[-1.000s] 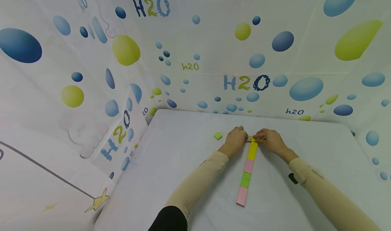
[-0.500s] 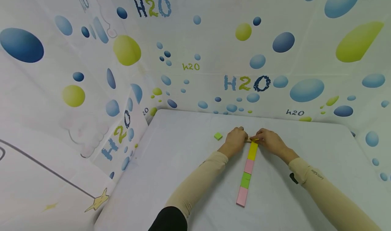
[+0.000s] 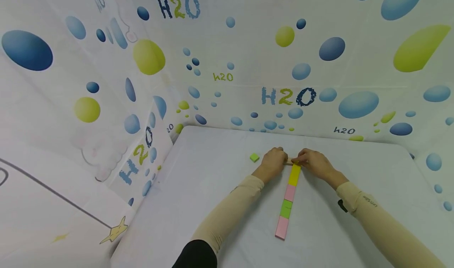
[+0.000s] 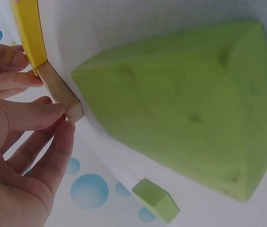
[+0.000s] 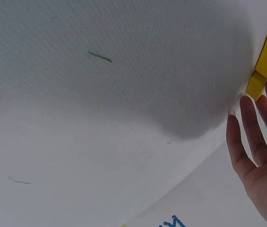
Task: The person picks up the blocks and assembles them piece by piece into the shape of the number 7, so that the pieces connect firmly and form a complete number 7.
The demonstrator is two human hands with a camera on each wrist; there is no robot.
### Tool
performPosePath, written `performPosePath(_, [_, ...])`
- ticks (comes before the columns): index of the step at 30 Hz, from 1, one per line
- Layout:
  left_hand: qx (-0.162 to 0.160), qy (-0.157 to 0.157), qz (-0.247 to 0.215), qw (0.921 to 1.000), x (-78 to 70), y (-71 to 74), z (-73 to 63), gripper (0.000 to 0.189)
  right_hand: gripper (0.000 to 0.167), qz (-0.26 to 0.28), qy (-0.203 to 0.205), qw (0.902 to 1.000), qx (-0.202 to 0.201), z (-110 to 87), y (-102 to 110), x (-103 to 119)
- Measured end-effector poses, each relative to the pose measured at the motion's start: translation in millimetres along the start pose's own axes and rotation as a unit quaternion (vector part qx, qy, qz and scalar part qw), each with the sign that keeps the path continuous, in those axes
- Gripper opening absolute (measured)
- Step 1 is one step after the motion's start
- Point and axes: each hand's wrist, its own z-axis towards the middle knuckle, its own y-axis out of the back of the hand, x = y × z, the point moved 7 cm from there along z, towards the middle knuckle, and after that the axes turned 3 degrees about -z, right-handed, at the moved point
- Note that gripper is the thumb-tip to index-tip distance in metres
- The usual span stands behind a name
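Observation:
A row of blocks runs up the white table: a pink block (image 3: 281,227), a green block (image 3: 285,209), another pink block (image 3: 289,193) and a long yellow block (image 3: 294,175). At its far end my left hand (image 3: 273,162) pinches a bare wooden block (image 4: 60,87) between thumb and fingers, angled off the yellow end. From the other side my right hand (image 3: 313,163) holds a small yellow piece (image 5: 254,86) at the fingertips, right against the long yellow block. The fingers partly cover this piece.
A loose light-green block (image 3: 254,157) lies left of my left hand. Large and close to the camera in the left wrist view is a green block (image 4: 180,109). Bubble-printed cloth (image 3: 248,63) rises behind the table's far edge.
The small yellow piece, showing upright between my hands a second ago, has dropped lower and is now mostly behind the right fingers. Both hands stay in nearly the same place.

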Motion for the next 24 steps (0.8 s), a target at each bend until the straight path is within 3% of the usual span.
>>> performPosePath(6, [0.008,0.013,-0.041,0.999,7.1,6.9,-5.7,0.027,0.027,-0.006,0.006,1.0,0.003,-0.3,1,1])
performPosePath(14, [0.01,0.026,-0.079,0.9965,28.7,18.8,-20.9,0.029,0.029,-0.013,0.003,0.9998,0.012,2.1,-1,-3])
performPosePath(18, [0.022,0.039,-0.079,0.9959,38.7,24.5,-29.5,0.028,0.029,-0.007,0.005,0.9999,0.007,1.7,-1,-2])
performPosePath(24, [0.065,0.068,-0.061,0.9937,46.7,28.5,-45.9,0.028,0.029,-0.001,0.014,0.9999,0.001,-0.4,0,-1])
